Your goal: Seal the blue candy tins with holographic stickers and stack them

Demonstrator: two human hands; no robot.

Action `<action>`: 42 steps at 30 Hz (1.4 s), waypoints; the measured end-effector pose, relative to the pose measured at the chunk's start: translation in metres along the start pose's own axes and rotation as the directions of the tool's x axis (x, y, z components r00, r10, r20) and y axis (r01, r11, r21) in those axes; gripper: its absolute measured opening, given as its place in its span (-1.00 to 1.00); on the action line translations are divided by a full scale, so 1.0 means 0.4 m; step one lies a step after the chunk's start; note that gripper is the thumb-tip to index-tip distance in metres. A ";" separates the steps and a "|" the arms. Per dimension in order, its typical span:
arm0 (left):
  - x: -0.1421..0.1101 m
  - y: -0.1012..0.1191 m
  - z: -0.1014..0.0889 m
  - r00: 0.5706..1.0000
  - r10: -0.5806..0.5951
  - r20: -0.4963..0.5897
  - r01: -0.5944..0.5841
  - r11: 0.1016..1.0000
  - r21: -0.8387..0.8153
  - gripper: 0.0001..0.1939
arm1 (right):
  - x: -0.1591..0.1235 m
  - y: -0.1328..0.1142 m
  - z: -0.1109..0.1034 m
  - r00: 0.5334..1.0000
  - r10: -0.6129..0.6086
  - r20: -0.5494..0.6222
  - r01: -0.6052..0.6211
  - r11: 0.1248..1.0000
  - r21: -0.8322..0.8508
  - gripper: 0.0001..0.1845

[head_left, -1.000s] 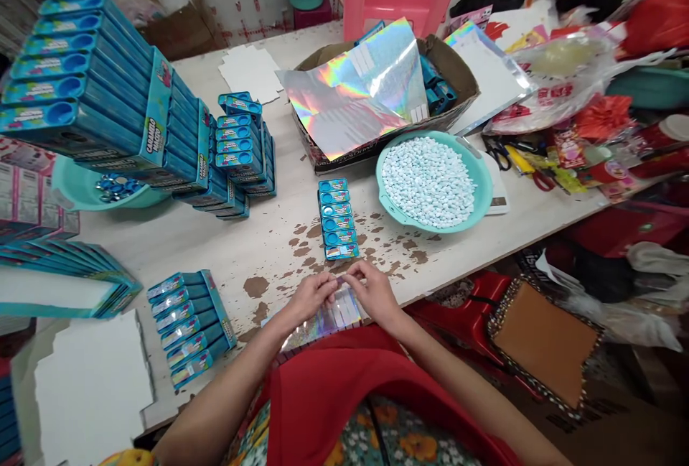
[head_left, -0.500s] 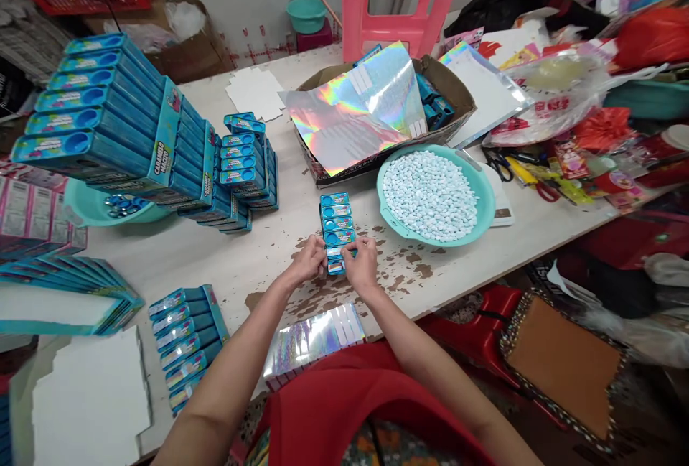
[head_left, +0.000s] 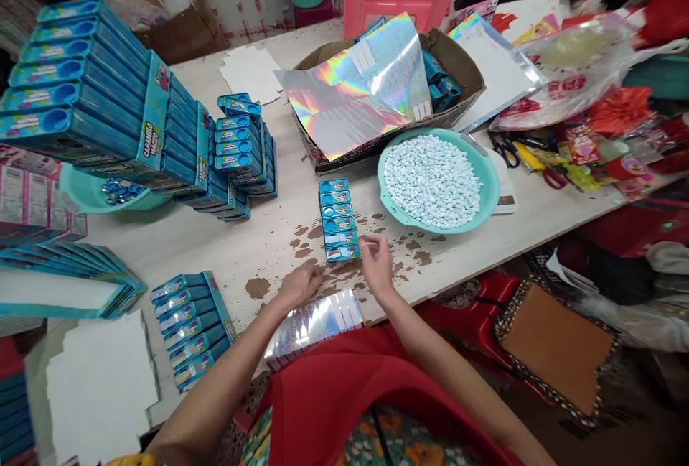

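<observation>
A short row of blue candy boxes [head_left: 337, 224] lies on the table in front of me, with round blue windows and pale labels. Just off its near right corner is my right hand [head_left: 377, 263], fingers bent and slightly apart, with nothing visible in them. My left hand [head_left: 299, 285] is closed, low to the left of the row and close to the upper edge of a shiny holographic sticker sheet [head_left: 317, 319]. Its fingertips are turned away, so whatever they may hold is hidden. The sheet lies on a stack against the table's front edge.
A turquoise basin [head_left: 489, 202] of small pale-blue candies stands at right. Behind it, a cardboard box [head_left: 468, 67] carries a large holographic sheet [head_left: 360, 103]. Tall stacks of blue boxes [head_left: 113, 107] rise at left, with another row of boxes [head_left: 191, 329] nearer. Scissors [head_left: 509, 150] lie far right.
Both hands have come off the row of boxes. My left hand moved down and left toward the sticker sheet; my right hand shifted slightly right. The camera view tilted somewhat downward.
</observation>
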State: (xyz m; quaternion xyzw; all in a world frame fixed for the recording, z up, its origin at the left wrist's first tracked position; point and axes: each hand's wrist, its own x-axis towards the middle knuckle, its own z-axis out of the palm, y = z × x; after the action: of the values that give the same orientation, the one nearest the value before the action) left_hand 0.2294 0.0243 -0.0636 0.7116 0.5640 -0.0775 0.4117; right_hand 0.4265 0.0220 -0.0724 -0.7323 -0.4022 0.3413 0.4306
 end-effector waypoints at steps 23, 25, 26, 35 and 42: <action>-0.060 -0.059 0.099 0.976 0.045 0.213 0.021 0.955 -0.296 -0.80 | -0.231 0.081 -0.023 0.476 -0.369 0.799 0.803 0.552 -0.224 -0.60; -0.060 -0.059 0.098 0.976 0.054 0.211 0.010 0.956 -0.293 -0.80 | -0.229 0.081 -0.025 0.520 -0.345 0.781 0.771 0.584 -0.255 -0.52; -0.060 -0.059 0.097 0.976 0.060 0.210 0.004 0.957 -0.290 -0.80 | -0.229 0.081 -0.023 0.537 -0.337 0.773 0.760 0.591 -0.270 -0.49; -0.053 -0.065 0.099 0.976 0.062 0.210 -0.006 0.967 -0.255 -0.80 | -0.225 0.109 0.003 0.516 -0.428 0.742 0.805 0.537 -0.250 -0.74; -0.060 -0.059 0.103 0.991 0.024 0.133 -0.001 0.986 -0.169 -0.76 | -0.213 0.039 -0.009 0.455 -0.392 0.800 0.854 0.448 -0.267 -0.87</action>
State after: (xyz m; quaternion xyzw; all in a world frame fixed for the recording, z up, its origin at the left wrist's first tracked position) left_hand 0.2151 -0.0206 -0.0883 0.6708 0.5351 -0.0745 0.5081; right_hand 0.3964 -0.0594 -0.0720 -0.4442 -0.8682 0.2040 0.0859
